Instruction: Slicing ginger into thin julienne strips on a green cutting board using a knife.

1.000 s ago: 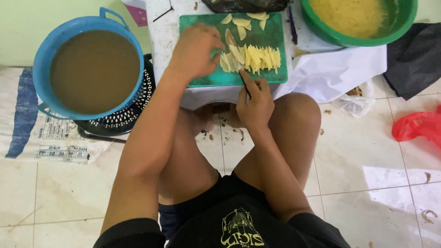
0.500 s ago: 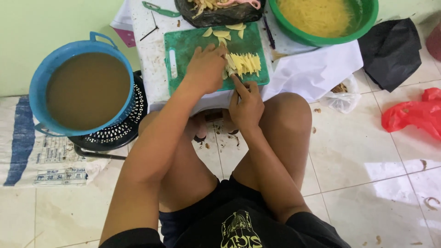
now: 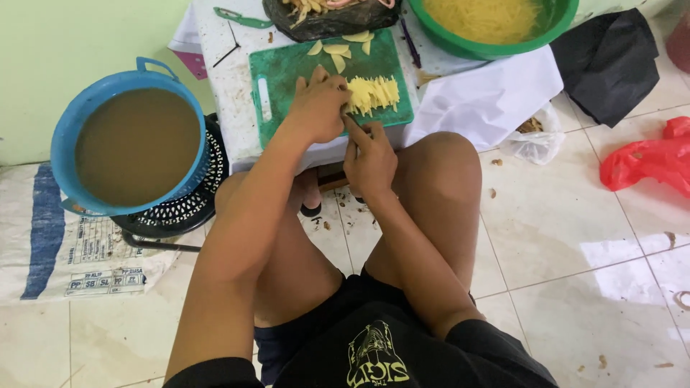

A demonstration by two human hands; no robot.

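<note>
on the green cutting board (image 3: 277,75): left hand (image 3: 316,108) fingers clamping pale strips (image 3: 374,93); right hand (image 3: 370,158) gripping knife; uncut slices (image 3: 338,49) waiting.

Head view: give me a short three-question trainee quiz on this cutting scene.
1. True or false: the left hand rests on the pale strips on the green cutting board.
2. Which sits left of the board? A) blue tub of brown liquid B) red bag C) black cloth
3. What colour is the bowl of pale shreds?

Key: 1 true; 2 A; 3 green. The right hand is at the board's near edge.
</note>
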